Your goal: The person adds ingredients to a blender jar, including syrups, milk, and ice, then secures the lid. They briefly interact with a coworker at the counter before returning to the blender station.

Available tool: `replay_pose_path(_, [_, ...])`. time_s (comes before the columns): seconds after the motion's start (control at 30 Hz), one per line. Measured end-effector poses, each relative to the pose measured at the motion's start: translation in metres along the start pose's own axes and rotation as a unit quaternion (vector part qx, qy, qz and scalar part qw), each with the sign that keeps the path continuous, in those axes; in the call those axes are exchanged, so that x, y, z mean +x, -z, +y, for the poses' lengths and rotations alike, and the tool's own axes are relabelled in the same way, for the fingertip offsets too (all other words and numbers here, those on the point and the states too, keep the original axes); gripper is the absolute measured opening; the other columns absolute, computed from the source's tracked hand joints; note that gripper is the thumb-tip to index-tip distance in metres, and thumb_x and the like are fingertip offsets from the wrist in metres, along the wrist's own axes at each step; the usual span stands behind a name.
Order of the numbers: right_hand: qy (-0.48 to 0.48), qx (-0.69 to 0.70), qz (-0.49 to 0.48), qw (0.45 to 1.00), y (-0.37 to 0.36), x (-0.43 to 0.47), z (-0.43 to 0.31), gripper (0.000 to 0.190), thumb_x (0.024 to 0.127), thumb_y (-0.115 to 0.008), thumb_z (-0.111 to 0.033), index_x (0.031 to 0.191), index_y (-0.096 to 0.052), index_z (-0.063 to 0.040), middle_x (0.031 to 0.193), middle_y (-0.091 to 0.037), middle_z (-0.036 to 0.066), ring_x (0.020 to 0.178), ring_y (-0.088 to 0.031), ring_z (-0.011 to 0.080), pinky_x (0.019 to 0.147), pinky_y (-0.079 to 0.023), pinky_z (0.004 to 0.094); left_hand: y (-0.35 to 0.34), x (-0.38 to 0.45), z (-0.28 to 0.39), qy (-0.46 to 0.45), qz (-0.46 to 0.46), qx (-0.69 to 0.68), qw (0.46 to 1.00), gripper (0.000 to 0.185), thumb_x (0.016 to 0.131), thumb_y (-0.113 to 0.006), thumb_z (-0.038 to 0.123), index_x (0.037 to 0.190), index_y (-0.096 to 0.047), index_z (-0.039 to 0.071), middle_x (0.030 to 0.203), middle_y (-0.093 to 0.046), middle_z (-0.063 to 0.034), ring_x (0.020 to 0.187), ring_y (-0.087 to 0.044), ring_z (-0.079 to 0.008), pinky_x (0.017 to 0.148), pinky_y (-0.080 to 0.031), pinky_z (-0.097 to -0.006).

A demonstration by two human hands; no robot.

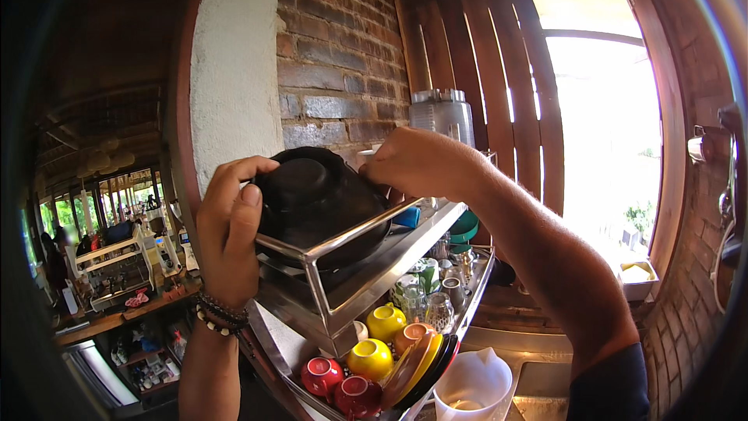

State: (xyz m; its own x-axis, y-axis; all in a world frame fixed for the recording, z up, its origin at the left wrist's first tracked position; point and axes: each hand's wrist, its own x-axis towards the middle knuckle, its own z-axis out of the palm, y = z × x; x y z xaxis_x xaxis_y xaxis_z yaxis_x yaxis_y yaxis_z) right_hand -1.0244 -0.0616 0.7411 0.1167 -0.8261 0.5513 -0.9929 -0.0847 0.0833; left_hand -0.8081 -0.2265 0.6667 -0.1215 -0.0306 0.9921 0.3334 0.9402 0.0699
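An overturned black bowl, its round foot facing up, rests on the top shelf of a metal dish rack; more black dishware appears to lie under it. My left hand holds the bowl's left side, with thumb and fingertips against it. At the bowl's far right edge, my right hand has its fingers curled down, the tips partly hidden behind the bowl. Whether they grip it, I cannot tell. Just past those fingers, a white cup shows in part.
Below stand yellow cups, red cups, tilted saucers and glasses. A white pitcher sits beside a metal sink. A clear dispenser stands behind. Brick wall borders the rack; an espresso machine is far left.
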Motion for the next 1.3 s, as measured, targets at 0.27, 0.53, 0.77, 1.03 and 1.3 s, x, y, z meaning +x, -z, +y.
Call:
replay_pose_path(0.27, [-0.086,-0.027,-0.078,0.993,0.009,0.004,0.004,0.027,0.089,-0.07,-0.023,0.107,-0.081,-0.006,0.087,-0.079,0.014,0.079,-0.077,0.0232,0.072,-0.059,0.0375,0.0,-0.005,-0.01,-0.088,0.081,0.054,0.991,0.026,0.099,-0.05,0.023,0.096,-0.059,-0.001,0.095,-0.053,-0.0081,0.087,-0.049,-0.019,0.081,-0.039,-0.0349])
replay_pose_path(0.53, [-0.025,-0.108,-0.104,0.988,-0.01,0.036,0.021,0.032,0.075,-0.084,-0.03,0.095,-0.08,-0.006,0.09,-0.079,0.017,0.084,-0.076,0.0315,0.077,-0.057,0.0422,-0.001,-0.007,-0.005,-0.085,0.108,0.098,0.986,0.031,0.097,-0.053,0.028,0.094,-0.056,-0.002,0.104,-0.047,-0.0104,0.094,-0.046,-0.0208,0.085,-0.04,-0.037])
replay_pose_path(0.77, [-0.025,-0.139,-0.066,0.988,-0.03,0.058,0.022,0.051,0.07,-0.09,-0.039,0.103,-0.082,-0.001,0.1,-0.08,0.019,0.095,-0.078,0.0335,0.085,-0.061,0.0421,-0.003,-0.008,-0.011,-0.07,0.164,0.079,0.981,0.033,0.097,-0.054,0.031,0.095,-0.058,-0.002,0.116,-0.053,-0.0135,0.103,-0.05,-0.0248,0.093,-0.041,-0.0399])
replay_pose_path(1.03, [0.0,-0.109,0.011,0.994,-0.017,0.049,0.023,0.028,0.08,-0.078,-0.023,0.1,-0.077,-0.004,0.095,-0.076,0.023,0.096,-0.076,0.0381,0.085,-0.057,0.0456,0.005,-0.01,-0.017,-0.089,0.099,0.084,0.988,0.038,0.095,-0.063,0.039,0.09,-0.06,0.001,0.123,-0.058,-0.0157,0.11,-0.053,-0.0257,0.094,-0.042,-0.0413])
replay_pose_path(1.3, [-0.035,-0.117,0.064,0.99,-0.011,0.046,0.009,0.027,0.082,-0.078,-0.026,0.099,-0.079,-0.005,0.096,-0.077,0.023,0.101,-0.075,0.0401,0.085,-0.059,0.0472,0.004,-0.008,-0.021,-0.096,0.133,0.058,0.985,0.034,0.095,-0.067,0.034,0.086,-0.063,0.001,0.131,-0.059,-0.0162,0.11,-0.057,-0.0239,0.096,-0.045,-0.0403])
